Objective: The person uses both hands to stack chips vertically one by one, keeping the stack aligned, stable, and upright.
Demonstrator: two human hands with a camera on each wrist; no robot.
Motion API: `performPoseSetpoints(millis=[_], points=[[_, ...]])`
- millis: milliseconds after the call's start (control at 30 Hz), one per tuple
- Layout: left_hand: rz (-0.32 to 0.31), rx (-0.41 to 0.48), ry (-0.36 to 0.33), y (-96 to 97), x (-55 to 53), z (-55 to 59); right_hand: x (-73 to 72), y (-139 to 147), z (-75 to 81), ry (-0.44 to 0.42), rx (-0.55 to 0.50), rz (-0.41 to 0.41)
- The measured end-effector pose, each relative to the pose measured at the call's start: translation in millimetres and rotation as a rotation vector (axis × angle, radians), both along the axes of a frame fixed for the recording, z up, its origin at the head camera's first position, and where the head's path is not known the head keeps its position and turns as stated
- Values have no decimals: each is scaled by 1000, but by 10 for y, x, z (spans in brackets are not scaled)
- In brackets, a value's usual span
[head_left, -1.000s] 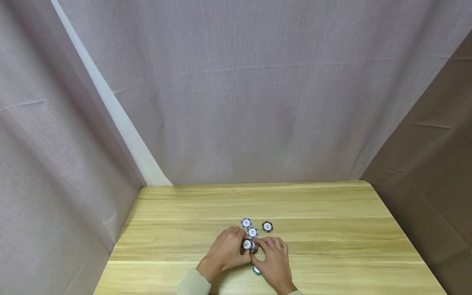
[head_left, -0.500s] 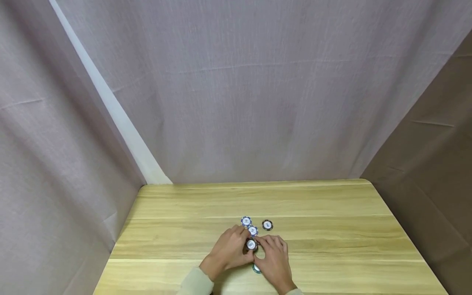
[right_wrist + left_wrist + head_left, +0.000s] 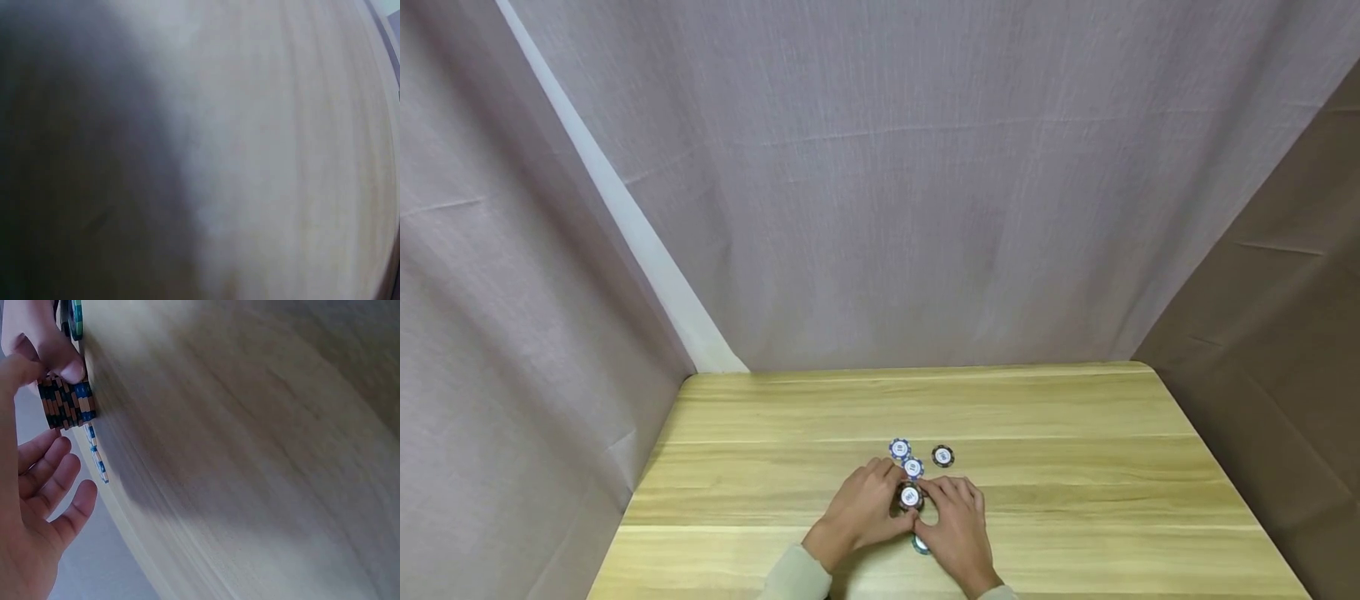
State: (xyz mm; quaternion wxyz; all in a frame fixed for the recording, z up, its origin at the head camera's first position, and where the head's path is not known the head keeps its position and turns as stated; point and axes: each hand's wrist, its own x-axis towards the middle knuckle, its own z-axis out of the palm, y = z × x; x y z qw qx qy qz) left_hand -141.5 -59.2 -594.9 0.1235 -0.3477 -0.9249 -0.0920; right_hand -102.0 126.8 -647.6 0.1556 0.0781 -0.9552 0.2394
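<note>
Left hand (image 3: 863,507) and right hand (image 3: 958,527) both holding a chip stack (image 3: 910,497), lower centre of the head view, blue chips (image 3: 900,449) just above, black chip (image 3: 943,456) upper right, green chip (image 3: 921,545) below.

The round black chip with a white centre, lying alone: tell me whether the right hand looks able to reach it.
Probably yes: in the head view nothing stands between the right hand and the round black chip. The hand may first have to let go of the dark, orange-striped chip stack.
</note>
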Motion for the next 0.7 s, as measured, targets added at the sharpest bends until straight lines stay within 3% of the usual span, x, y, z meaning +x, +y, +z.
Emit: performPoseSetpoints(millis=[167,333,567,700], points=[[-7,17,-13,23,-9,-16,12,11,-12,9,2,-6],[10,62,-96,19,-64,21,12,18,1,30,2,-7],[88,145,-230,-31,-253,35,16,2,11,45,-7,-11],[149,162,-264,-67,-383,41,12,-11,18,40,-7,-16]])
